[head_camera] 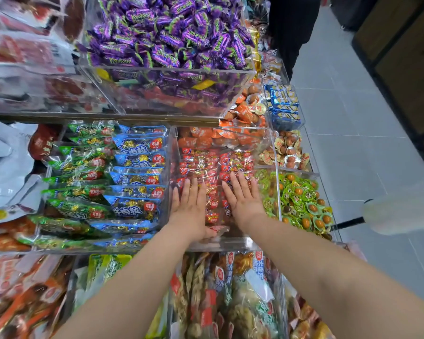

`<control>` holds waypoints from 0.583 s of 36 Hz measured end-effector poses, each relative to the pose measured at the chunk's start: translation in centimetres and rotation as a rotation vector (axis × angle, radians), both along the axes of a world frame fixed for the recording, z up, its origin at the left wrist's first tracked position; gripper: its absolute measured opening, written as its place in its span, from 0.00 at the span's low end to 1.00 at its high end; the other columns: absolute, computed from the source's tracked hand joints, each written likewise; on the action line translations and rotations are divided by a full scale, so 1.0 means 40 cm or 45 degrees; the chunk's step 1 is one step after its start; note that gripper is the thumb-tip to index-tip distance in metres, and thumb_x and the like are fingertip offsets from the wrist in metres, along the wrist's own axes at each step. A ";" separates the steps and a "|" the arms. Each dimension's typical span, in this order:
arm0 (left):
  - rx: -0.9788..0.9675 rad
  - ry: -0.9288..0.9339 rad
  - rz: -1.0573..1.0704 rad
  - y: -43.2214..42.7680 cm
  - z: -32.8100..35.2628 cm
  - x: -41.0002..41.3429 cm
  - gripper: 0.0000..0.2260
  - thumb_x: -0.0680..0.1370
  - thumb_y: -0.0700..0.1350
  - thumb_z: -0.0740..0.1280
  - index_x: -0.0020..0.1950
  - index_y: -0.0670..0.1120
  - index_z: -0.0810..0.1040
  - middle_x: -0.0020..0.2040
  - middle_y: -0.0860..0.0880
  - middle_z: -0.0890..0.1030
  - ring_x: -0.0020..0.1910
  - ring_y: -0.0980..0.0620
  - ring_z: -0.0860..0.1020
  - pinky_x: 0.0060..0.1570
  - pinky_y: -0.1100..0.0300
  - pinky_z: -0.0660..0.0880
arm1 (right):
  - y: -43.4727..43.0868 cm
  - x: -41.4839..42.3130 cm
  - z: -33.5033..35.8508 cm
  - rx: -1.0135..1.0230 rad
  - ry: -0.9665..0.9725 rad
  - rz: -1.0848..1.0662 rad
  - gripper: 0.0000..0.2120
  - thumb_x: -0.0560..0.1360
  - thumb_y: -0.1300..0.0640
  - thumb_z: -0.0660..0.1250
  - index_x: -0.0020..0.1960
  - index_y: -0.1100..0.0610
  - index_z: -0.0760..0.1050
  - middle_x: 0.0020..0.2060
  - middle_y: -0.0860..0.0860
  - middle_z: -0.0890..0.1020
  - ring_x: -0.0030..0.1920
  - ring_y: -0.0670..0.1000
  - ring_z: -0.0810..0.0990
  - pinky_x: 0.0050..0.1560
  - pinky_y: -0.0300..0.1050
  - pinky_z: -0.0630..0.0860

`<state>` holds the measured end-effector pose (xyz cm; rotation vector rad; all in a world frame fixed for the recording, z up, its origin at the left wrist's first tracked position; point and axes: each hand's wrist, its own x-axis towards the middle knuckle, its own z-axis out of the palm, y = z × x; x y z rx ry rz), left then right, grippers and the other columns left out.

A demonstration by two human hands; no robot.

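A clear acrylic bin (230, 243) on the middle tier of a shop display holds several small red snack packets (213, 165). My left hand (190, 209) lies flat on the packets at the bin's left side, fingers straight and together. My right hand (244, 198) lies flat on them at the right side, fingers spread a little. Both palms face down and press on the pile. Neither hand grips a packet.
Left of the bin are rows of blue packets (138, 177) and green packets (78, 182). Purple wrapped candies (171, 37) fill the bin above. Green egg packs (301, 204) lie to the right, mixed snack bags (225, 297) below. Grey tiled floor (353, 143) is at right.
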<state>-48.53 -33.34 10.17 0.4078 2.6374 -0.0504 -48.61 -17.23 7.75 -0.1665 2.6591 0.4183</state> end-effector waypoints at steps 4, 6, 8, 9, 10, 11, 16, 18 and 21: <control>-0.040 -0.137 0.044 0.016 0.000 -0.009 0.56 0.71 0.67 0.66 0.74 0.44 0.26 0.75 0.41 0.27 0.73 0.43 0.27 0.63 0.44 0.25 | 0.004 -0.025 0.006 0.011 -0.012 0.002 0.49 0.75 0.60 0.59 0.58 0.56 0.12 0.58 0.60 0.15 0.59 0.63 0.16 0.61 0.66 0.24; -0.062 -0.166 0.047 0.019 0.003 -0.009 0.55 0.72 0.67 0.66 0.74 0.44 0.26 0.74 0.41 0.26 0.72 0.42 0.26 0.66 0.43 0.26 | 0.005 -0.028 0.003 0.027 -0.041 -0.004 0.49 0.75 0.60 0.59 0.63 0.55 0.14 0.57 0.61 0.15 0.60 0.63 0.16 0.60 0.66 0.23; -0.068 -0.179 0.045 0.019 0.003 -0.007 0.54 0.73 0.66 0.65 0.73 0.44 0.25 0.73 0.41 0.25 0.72 0.42 0.25 0.68 0.41 0.28 | 0.006 -0.026 -0.003 0.039 -0.076 -0.002 0.50 0.75 0.57 0.61 0.66 0.56 0.16 0.57 0.62 0.14 0.60 0.64 0.16 0.58 0.66 0.22; -0.062 -0.177 0.047 0.018 0.002 -0.006 0.54 0.73 0.66 0.65 0.74 0.44 0.25 0.74 0.41 0.25 0.72 0.42 0.25 0.69 0.40 0.28 | 0.009 -0.026 -0.005 0.046 -0.091 0.006 0.53 0.74 0.52 0.64 0.63 0.56 0.14 0.57 0.62 0.14 0.60 0.64 0.16 0.57 0.66 0.21; -0.057 -0.172 0.050 0.017 0.000 -0.005 0.53 0.74 0.65 0.65 0.74 0.44 0.25 0.74 0.41 0.26 0.72 0.42 0.25 0.70 0.40 0.29 | 0.013 -0.027 -0.007 0.047 -0.108 0.013 0.56 0.74 0.46 0.65 0.60 0.56 0.12 0.57 0.62 0.14 0.60 0.64 0.16 0.57 0.65 0.21; -0.052 -0.167 0.049 0.017 -0.001 -0.005 0.53 0.74 0.65 0.64 0.74 0.44 0.25 0.74 0.41 0.26 0.72 0.42 0.25 0.70 0.40 0.29 | 0.016 -0.029 -0.008 0.037 -0.119 0.015 0.57 0.73 0.41 0.64 0.59 0.56 0.12 0.56 0.62 0.13 0.60 0.64 0.16 0.57 0.65 0.21; -0.028 -0.161 0.047 0.014 -0.010 -0.006 0.54 0.73 0.67 0.64 0.74 0.45 0.26 0.74 0.42 0.26 0.72 0.43 0.26 0.68 0.42 0.27 | 0.013 -0.046 -0.019 -0.010 -0.108 -0.049 0.54 0.76 0.46 0.61 0.54 0.54 0.09 0.54 0.60 0.12 0.58 0.63 0.14 0.62 0.65 0.24; -0.003 -0.140 0.059 0.011 -0.013 -0.005 0.54 0.72 0.67 0.65 0.75 0.46 0.27 0.75 0.43 0.27 0.72 0.44 0.26 0.67 0.43 0.26 | 0.006 -0.045 -0.023 -0.007 -0.085 -0.065 0.52 0.76 0.51 0.61 0.55 0.54 0.09 0.54 0.60 0.11 0.57 0.63 0.13 0.61 0.66 0.23; 0.040 -0.096 0.073 0.009 -0.015 -0.001 0.55 0.71 0.67 0.67 0.76 0.47 0.29 0.76 0.44 0.30 0.74 0.45 0.28 0.66 0.45 0.26 | 0.006 -0.039 -0.021 -0.023 -0.080 -0.063 0.51 0.76 0.52 0.62 0.66 0.52 0.15 0.55 0.60 0.12 0.58 0.63 0.14 0.61 0.66 0.23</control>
